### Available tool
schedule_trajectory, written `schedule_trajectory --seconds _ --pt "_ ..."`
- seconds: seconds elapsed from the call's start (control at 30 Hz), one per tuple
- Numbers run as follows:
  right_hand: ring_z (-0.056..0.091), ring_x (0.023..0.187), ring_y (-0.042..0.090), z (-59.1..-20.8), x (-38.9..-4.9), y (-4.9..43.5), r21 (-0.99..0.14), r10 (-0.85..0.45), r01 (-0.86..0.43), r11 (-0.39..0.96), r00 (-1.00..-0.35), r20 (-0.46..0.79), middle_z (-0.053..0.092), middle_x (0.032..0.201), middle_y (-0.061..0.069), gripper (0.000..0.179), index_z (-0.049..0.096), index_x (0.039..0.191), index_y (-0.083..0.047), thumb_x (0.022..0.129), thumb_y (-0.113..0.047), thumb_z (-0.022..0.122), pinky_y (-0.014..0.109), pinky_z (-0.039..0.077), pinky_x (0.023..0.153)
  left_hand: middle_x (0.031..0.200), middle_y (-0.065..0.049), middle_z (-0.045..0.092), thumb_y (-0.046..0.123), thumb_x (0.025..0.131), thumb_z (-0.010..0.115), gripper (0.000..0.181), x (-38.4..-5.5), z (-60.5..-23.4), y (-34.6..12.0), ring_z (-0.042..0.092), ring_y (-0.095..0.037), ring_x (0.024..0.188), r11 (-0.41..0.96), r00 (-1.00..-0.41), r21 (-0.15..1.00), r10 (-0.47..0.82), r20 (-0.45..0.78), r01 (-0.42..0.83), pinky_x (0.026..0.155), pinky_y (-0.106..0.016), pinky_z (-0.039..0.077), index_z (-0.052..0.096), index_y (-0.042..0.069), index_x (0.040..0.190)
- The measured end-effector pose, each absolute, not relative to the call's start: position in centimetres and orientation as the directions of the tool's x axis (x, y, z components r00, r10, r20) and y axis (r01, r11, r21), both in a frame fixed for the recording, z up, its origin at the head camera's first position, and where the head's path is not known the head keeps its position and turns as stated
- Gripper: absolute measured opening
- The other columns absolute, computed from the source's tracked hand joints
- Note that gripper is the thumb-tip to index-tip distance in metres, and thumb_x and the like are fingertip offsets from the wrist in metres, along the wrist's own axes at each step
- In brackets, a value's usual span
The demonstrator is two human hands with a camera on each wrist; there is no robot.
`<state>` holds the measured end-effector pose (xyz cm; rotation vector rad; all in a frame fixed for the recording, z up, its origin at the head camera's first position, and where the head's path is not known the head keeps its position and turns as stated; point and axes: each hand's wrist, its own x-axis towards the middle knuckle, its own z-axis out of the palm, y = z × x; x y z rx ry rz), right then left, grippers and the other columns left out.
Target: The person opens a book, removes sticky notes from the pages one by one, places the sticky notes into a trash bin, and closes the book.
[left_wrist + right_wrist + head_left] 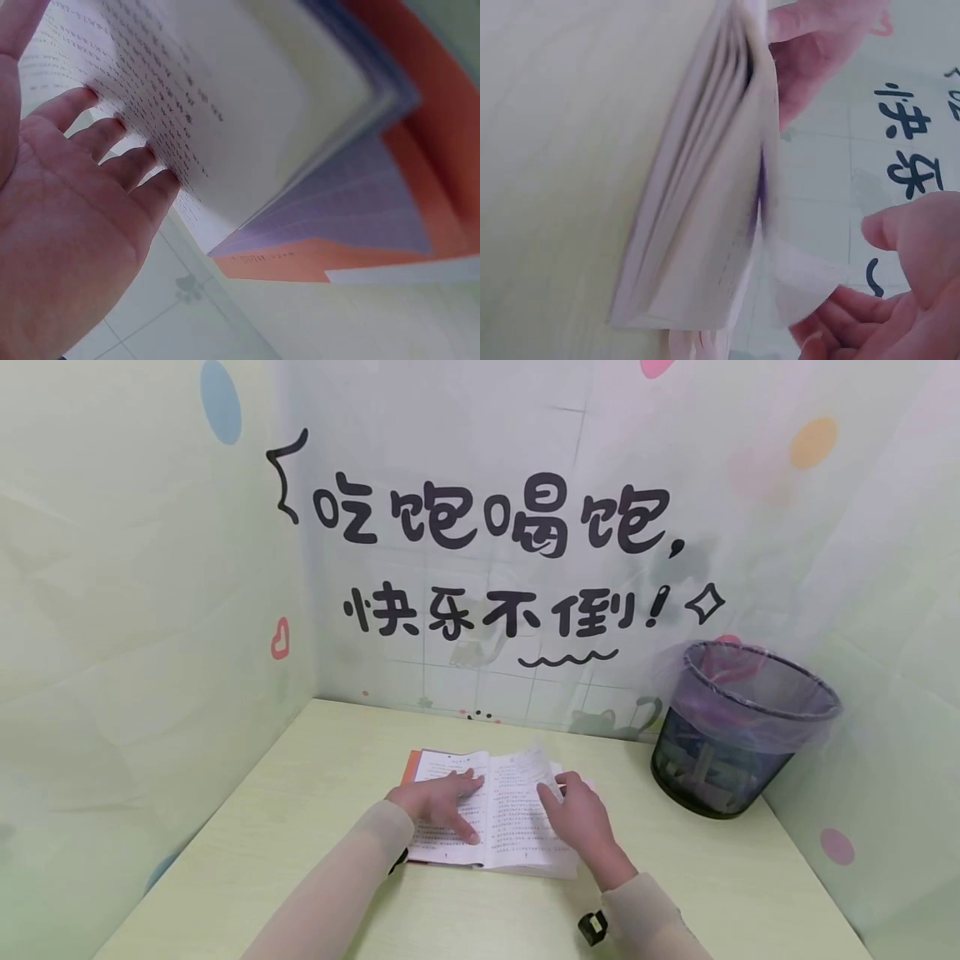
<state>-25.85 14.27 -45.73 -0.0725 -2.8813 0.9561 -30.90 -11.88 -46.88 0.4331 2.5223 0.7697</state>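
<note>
A book (517, 827) lies spread on the pale table in the head view, printed text on both pages. My left hand (444, 802) rests on its left page, thumb spread from the fingers. In the left wrist view, those fingertips (156, 184) touch the printed page, and an orange cover (442, 150) shows behind the leaves. My right hand (585, 818) is at the right page's outer edge, where a leaf (536, 766) stands raised. The right wrist view shows that leaf's corner (806, 289) against the fingers, with the thumb (885, 229) apart from it.
A black mesh waste bin (705, 768) with a translucent purple liner stands at the table's back right. Printed wall sheets (480, 693) enclose the table (480, 914) at the back and sides. A small black device (592, 928) sits by the right sleeve.
</note>
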Motion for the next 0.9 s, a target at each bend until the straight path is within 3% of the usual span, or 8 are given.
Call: schedule_trajectory --seconds 0.13,0.23,0.37,0.53,0.7,0.8,0.9 --pt "0.068 0.098 0.026 -45.2 -26.1 14.6 -0.754 0.099 0.027 0.657 -0.994 0.05 0.075 0.115 0.016 0.049 0.069 0.134 0.003 0.113 -0.04 0.057 0.042 0.059 0.086 0.186 0.002 0.018 0.043 0.079 0.098 0.113 -30.9 -46.9 -11.9 0.01 -0.033 0.174 0.792 -0.842 0.588 0.424 -0.334 0.166 0.14 -0.063 0.01 0.037 0.029 0.173" --pt "0.068 0.093 0.021 -45.1 -26.2 14.8 -0.848 0.086 0.057 0.527 -0.996 -0.014 0.075 0.112 0.015 0.059 0.069 0.138 0.003 0.116 -0.048 0.048 0.034 0.056 0.082 0.186 0.001 0.018 0.044 0.08 0.098 0.112 -30.9 -46.9 -11.9 0.011 -0.033 0.174 0.791 -0.841 0.587 0.429 -0.33 0.173 0.14 -0.063 0.011 0.037 0.028 0.173" --pt "0.071 0.102 0.019 -45.2 -26.3 14.9 -0.943 0.02 0.122 0.311 -0.992 -0.122 0.075 0.129 0.019 0.075 0.06 0.151 0.005 0.118 -0.056 0.031 0.03 0.057 0.086 0.186 0.001 0.018 0.044 0.08 0.098 0.112 -30.9 -46.9 -12.0 0.012 -0.034 0.174 0.783 -0.84 0.596 0.436 -0.323 0.178 0.14 -0.062 0.012 0.038 0.028 0.173" --pt "0.069 0.107 0.02 -46.1 -26.7 14.7 -0.989 -0.116 0.142 0.049 -0.982 -0.147 0.071 0.135 0.022 0.065 0.056 0.151 0.009 0.119 -0.041 0.03 0.031 0.059 0.089 0.186 0.0 0.019 0.043 0.079 0.098 0.112 -30.9 -47.0 -12.1 0.013 -0.033 0.174 0.767 -0.844 0.615 0.443 -0.303 0.182 0.14 -0.06 0.013 0.038 0.027 0.173" --pt "0.073 0.1 0.013 -47.3 -26.6 14.6 -0.99 -0.142 0.068 0.124 -0.986 -0.086 0.075 0.132 0.019 0.047 0.058 0.152 0.007 0.116 -0.02 0.046 0.026 0.06 0.086 0.185 -0.001 0.023 0.044 0.078 0.1 0.113 -31.0 -47.2 -12.3 0.018 -0.034 0.172 0.765 -0.858 0.611 0.439 -0.268 0.201 0.14 -0.06 0.017 0.04 0.027 0.172" --pt "0.071 0.097 0.013 -47.8 -26.3 14.4 -0.964 -0.15 -0.036 0.265 -0.989 -0.004 0.077 0.127 0.018 0.041 0.063 0.147 0.006 0.108 -0.008 0.061 0.026 0.057 0.082 0.185 0.0 0.024 0.045 0.077 0.1 0.113 -30.8 -47.2 -12.4 0.02 -0.033 0.172 0.775 -0.866 0.593 0.435 -0.248 0.219 0.139 -0.061 0.019 0.041 0.028 0.171" --pt "0.069 0.101 0.02 -47.9 -26.0 14.1 -0.867 -0.183 -0.203 0.456 -0.974 0.132 0.078 0.12 0.017 0.036 0.071 0.134 0.004 0.098 -0.002 0.071 0.033 0.056 0.089 0.185 -0.001 0.025 0.049 0.077 0.099 0.112 -30.7 -46.9 -12.5 0.021 -0.033 0.172 0.785 -0.872 0.572 0.432 -0.23 0.237 0.137 -0.065 0.023 0.042 0.029 0.171"
